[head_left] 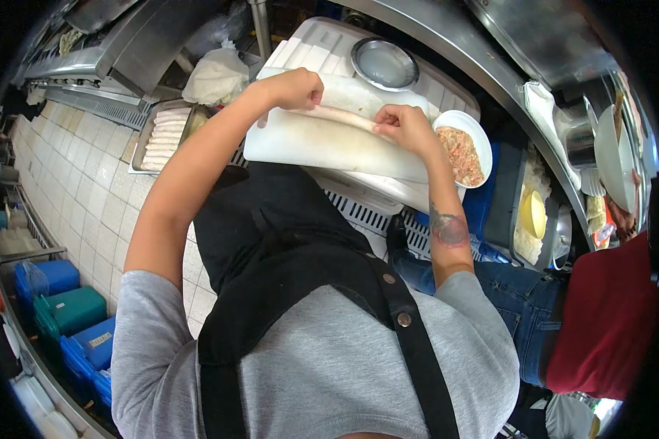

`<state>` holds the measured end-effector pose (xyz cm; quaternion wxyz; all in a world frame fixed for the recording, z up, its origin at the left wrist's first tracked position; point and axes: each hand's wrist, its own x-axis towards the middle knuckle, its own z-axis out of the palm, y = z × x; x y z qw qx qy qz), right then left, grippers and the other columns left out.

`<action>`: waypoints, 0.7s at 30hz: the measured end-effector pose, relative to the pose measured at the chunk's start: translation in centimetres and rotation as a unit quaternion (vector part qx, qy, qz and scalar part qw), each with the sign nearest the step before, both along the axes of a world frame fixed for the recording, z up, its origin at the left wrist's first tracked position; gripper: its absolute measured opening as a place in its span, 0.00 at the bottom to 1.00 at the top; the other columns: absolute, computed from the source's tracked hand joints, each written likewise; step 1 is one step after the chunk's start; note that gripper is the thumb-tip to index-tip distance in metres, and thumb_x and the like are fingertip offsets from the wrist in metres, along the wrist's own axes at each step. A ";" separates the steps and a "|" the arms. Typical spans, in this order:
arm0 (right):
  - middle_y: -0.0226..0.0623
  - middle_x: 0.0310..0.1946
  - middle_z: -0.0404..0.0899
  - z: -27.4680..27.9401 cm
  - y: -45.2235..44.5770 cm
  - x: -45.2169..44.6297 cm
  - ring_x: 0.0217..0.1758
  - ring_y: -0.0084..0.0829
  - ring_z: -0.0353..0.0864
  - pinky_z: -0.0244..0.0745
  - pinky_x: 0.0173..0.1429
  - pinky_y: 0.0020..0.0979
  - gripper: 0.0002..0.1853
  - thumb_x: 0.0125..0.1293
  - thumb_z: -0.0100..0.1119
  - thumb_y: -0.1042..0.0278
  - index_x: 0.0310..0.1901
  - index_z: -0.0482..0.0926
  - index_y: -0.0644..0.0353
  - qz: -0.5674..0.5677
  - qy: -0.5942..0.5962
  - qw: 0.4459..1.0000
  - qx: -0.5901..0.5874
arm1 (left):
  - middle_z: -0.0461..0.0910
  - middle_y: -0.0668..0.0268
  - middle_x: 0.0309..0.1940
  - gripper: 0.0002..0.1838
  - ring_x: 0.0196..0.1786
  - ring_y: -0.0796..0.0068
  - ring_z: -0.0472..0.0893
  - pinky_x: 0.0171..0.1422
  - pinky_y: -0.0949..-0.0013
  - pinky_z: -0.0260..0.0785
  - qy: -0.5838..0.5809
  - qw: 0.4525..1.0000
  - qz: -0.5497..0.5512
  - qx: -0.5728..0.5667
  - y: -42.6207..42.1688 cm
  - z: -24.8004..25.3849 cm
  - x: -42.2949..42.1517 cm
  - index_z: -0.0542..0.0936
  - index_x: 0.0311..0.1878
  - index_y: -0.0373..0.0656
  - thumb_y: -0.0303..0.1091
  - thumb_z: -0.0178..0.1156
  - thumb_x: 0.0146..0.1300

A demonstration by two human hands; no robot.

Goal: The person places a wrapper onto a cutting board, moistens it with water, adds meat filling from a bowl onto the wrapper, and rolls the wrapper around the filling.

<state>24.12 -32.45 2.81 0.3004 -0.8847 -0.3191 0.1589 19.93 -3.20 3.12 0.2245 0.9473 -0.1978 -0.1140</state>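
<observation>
A long pale roll (342, 117) of thin wrapper lies across a white cutting board (329, 150). At the roll's left end, my left hand (294, 89) has its fingers curled down on it. Near the other end, my right hand (406, 128) pinches the roll between thumb and fingers. To the right stands a white bowl (483, 139) with pinkish minced filling (459, 155). Behind the board is a metal bowl (385, 64) holding cloudy liquid. A metal tray (138, 155) at the left carries several similar pale rolls (167, 137).
The board rests on a white ribbed plastic lid (307, 40). A plastic bag (216, 77) sits behind the tray. Close at my right stands a person in a red top (604, 322). Lidded bins (73, 311) line the far left, beyond the tiled floor (88, 175).
</observation>
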 end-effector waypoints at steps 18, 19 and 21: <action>0.46 0.38 0.87 -0.9 0.5 -0.8 0.40 0.41 0.88 0.81 0.48 0.37 0.12 0.59 0.69 0.68 0.45 0.87 0.58 0.031 -0.127 0.989 0.063 | 0.86 0.54 0.36 0.17 0.43 0.56 0.86 0.51 0.59 0.77 -0.095 0.995 0.037 0.011 0.4 -2.0 -1.2 0.84 0.48 0.37 0.27 0.69 0.53; 0.45 0.37 0.87 -0.8 0.4 -0.6 0.40 0.40 0.88 0.81 0.48 0.36 0.13 0.59 0.69 0.68 0.45 0.87 0.58 0.036 -0.123 0.990 0.065 | 0.86 0.54 0.35 0.16 0.42 0.56 0.86 0.51 0.59 0.77 -0.083 0.995 0.047 0.014 0.3 -1.7 -1.1 0.84 0.47 0.37 0.27 0.69 0.53; 0.45 0.36 0.88 -0.1 0.6 -0.1 0.39 0.39 0.89 0.81 0.47 0.36 0.12 0.58 0.69 0.68 0.44 0.88 0.57 0.031 -0.111 0.993 0.016 | 0.86 0.55 0.34 0.15 0.41 0.57 0.86 0.50 0.59 0.77 -0.061 0.996 0.059 0.019 0.1 -1.2 -0.6 0.84 0.46 0.37 0.27 0.68 0.53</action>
